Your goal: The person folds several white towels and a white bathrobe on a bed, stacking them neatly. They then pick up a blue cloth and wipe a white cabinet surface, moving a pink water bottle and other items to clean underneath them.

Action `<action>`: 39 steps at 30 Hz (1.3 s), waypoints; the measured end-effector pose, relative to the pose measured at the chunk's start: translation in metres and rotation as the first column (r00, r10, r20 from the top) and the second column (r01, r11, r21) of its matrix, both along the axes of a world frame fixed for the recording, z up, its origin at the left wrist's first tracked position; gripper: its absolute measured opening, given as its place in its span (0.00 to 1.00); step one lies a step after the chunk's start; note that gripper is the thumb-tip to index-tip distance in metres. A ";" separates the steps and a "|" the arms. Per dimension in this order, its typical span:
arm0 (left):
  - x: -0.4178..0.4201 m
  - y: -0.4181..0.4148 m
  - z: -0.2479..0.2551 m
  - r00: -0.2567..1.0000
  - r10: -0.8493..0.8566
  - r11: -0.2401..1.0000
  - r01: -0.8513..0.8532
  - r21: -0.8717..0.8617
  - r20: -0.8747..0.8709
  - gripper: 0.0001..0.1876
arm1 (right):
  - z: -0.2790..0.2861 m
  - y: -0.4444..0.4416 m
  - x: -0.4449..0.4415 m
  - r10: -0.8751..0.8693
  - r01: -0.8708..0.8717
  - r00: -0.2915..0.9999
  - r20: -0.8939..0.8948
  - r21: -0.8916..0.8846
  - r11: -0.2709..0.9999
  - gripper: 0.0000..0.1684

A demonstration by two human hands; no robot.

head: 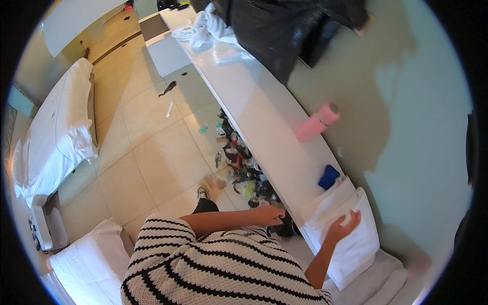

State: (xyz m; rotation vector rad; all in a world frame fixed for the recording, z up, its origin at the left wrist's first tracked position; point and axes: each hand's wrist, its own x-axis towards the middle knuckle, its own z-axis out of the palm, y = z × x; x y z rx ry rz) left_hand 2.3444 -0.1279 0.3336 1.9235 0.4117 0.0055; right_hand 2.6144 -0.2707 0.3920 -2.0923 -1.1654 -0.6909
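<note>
My left hand (pixel 271 215) is held in front of my body near the edge of a long white table (pixel 263 103), its fingers curled; whether it holds anything cannot be made out. Over a white pillow (pixel 349 251) at the table's near end is my right hand (pixel 344 225), fingers apart and nothing in it. Just beyond that pillow lies a small dark blue cloth or pouch (pixel 328 177). A pink bottle (pixel 318 122) stands farther along, by the wall. White cloths (pixel 209 28) and a clear plastic packet (pixel 232 53) lie at the far end, beside black plastic sheeting (pixel 267 23).
Mixed scraps of plastic and fabric (pixel 244 164) are heaped on the tiled floor along the table's left side. A few loose scraps (pixel 169 87) lie farther off. A white-covered bed (pixel 57 126) stands at the left, another white-covered surface (pixel 91 263) at the lower left.
</note>
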 end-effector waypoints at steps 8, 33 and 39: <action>-0.187 0.133 0.035 0.853 0.523 0.853 -0.522 0.017 -0.003 0.14 | 0.014 0.240 -0.252 0.724 -0.747 0.651 -0.229 -0.026 0.664 0.12; -0.325 0.518 0.018 0.553 0.831 0.553 -0.833 0.014 0.064 0.14 | -0.087 0.739 -0.307 0.370 0.228 -0.517 -0.772 0.292 0.929 0.32; -0.276 0.622 0.014 0.638 0.764 0.642 -0.766 -0.018 0.099 0.15 | -0.087 0.815 -0.298 0.145 0.247 -0.559 -0.817 0.003 0.969 0.19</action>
